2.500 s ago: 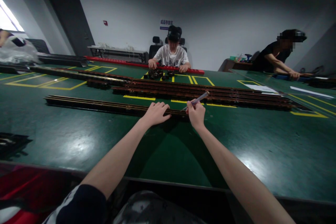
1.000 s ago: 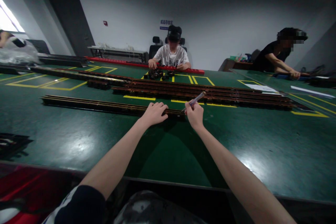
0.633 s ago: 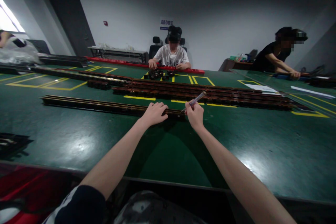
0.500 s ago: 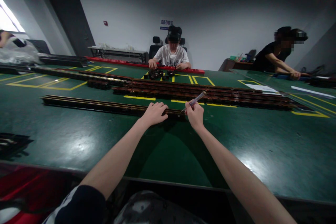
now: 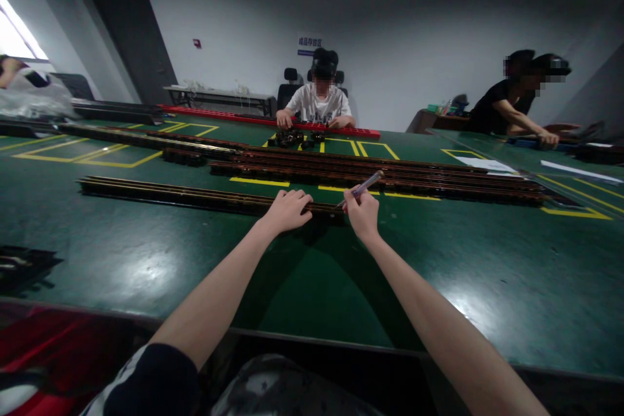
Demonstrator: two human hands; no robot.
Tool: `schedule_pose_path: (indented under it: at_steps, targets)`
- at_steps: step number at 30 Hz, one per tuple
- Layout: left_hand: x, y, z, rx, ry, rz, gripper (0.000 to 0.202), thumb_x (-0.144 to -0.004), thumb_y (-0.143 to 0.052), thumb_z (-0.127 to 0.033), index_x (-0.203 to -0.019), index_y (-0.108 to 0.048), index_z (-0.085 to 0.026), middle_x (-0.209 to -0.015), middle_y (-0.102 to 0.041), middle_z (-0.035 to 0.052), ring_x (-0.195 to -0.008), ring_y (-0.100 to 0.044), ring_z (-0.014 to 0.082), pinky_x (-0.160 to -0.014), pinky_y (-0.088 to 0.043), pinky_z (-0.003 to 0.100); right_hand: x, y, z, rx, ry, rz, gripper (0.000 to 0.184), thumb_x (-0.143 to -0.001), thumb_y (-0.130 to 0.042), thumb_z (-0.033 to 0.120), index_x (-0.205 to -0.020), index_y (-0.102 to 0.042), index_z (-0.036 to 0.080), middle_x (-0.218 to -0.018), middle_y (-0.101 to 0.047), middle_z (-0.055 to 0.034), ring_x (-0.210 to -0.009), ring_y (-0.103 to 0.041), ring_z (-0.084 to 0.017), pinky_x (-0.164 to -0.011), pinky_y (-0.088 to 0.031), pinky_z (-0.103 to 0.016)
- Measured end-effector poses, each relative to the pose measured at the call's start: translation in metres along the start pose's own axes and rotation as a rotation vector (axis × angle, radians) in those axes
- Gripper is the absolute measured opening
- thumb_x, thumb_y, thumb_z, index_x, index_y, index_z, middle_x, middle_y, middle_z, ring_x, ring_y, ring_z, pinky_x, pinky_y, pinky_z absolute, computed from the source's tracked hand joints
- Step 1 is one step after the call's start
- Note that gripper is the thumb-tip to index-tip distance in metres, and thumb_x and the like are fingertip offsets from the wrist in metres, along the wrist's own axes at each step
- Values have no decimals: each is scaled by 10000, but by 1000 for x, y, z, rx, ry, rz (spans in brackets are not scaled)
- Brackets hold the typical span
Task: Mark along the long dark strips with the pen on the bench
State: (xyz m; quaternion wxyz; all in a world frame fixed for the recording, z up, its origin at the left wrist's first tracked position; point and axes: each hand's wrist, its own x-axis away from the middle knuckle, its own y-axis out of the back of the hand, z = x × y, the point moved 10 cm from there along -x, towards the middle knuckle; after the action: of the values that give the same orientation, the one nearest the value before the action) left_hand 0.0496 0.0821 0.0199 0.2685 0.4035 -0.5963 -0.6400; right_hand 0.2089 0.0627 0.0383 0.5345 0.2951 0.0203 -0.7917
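A long dark rail with light edges [image 5: 180, 193] lies across the green table in front of me. My left hand [image 5: 287, 211] grips it near its right part, fingers over the far side and thumb on the near side. In my right hand [image 5: 361, 213] is a slim pen [image 5: 369, 184], pinched between thumb and fingers. The pen leans with its upper end to the right and its lower end at the right end of the rail. Whether the tip touches the rail I cannot tell.
Beyond the rail lies a bundle of long dark reddish rails [image 5: 380, 172]. A person in a white shirt [image 5: 319, 104] sits opposite, behind a red bar [image 5: 361, 132]. Another person [image 5: 504, 104] leans over the table at the right. Dark parts [image 5: 26, 266] lie near left.
My hands, the pen and the rail stay in place. At the right, the other person's head and arm have shifted slightly.
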Motion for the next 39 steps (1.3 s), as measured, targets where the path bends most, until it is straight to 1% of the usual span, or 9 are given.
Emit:
schedule_pose_path:
  at_steps: [8, 13, 16, 20, 27, 31, 34, 39]
  targets:
    - [0, -1, -2, 3, 12, 28, 349, -900, -404, -312, -1172, -577, -178, -1223, -619, 105, -1134, -559, 248, -1002, -375, 437, -1, 3, -2, -27, -17, -25, 272, -836, -522, 412, -658, -518, 206, -584, -586, -26, -496, -553, -168, -515, -467, -311]
    - [0, -1, -2, 4, 8, 25, 358, -902, -399, -309, -1192, -563, -178, -1239, -614, 105, -1140, -556, 245, -1006, -371, 439, 0, 2, 0, -51, -21, -13, 271, -840, -526, 413, -660, -508, 211, -574, -566, -9, -483, -528, -154, -504, -455, -296]
    - [0, -2, -3, 2, 4, 22, 365, -902, -391, -293, -1209, -553, -179, -1247, -610, 103, -1146, -553, 244, -1004, -371, 433, 0, 1, 1, -55, -29, -3, 266, -840, -529, 398, -653, -506, 211, -587, -573, -18, -497, -537, -160, -510, -454, -301]
    - [-1, -2, -4, -1, 5, 25, 378, -904, -387, -277, -1229, -544, -165, -1259, -604, 112, -1148, -552, 249, -1003, -372, 435, 0, -1, 1, -52, -34, 25, 281, -836, -530, 430, -665, -521, 206, -595, -583, -23, -499, -542, -158, -510, -459, -298]
    - [-2, -3, -6, -26, -20, 6, 375, -905, -371, -276, -1219, -547, -169, -1239, -612, 115, -1125, -558, 263, -987, -381, 457, -2, 3, -1, 16, -10, -30, 276, -822, -518, 433, -690, -549, 193, -581, -608, -30, -498, -562, -170, -531, -459, -303]
    - [-1, -4, -5, -14, 0, 15, 361, -905, -372, -258, -1200, -559, -165, -1210, -625, 109, -1112, -566, 252, -1000, -375, 437, -1, -3, -1, -4, -8, 20, 260, -828, -511, 412, -688, -547, 196, -604, -624, -45, -517, -582, -181, -531, -470, -312]
    - [-1, -4, -3, 3, 11, 16, 362, -902, -366, -244, -1199, -557, -164, -1204, -629, 101, -1108, -568, 239, -1008, -371, 428, 0, -7, 1, -6, -8, 51, 242, -836, -514, 391, -694, -545, 198, -591, -626, -40, -535, -601, -187, -555, -481, -315]
    - [-1, -2, -2, 2, 13, 17, 369, -889, -366, -225, -1201, -556, -170, -1217, -624, 98, -1118, -562, 238, -1015, -365, 433, 0, -6, 1, -3, -17, 55, 239, -844, -519, 386, -704, -553, 195, -611, -626, -42, -543, -602, -190, -557, -482, -321]
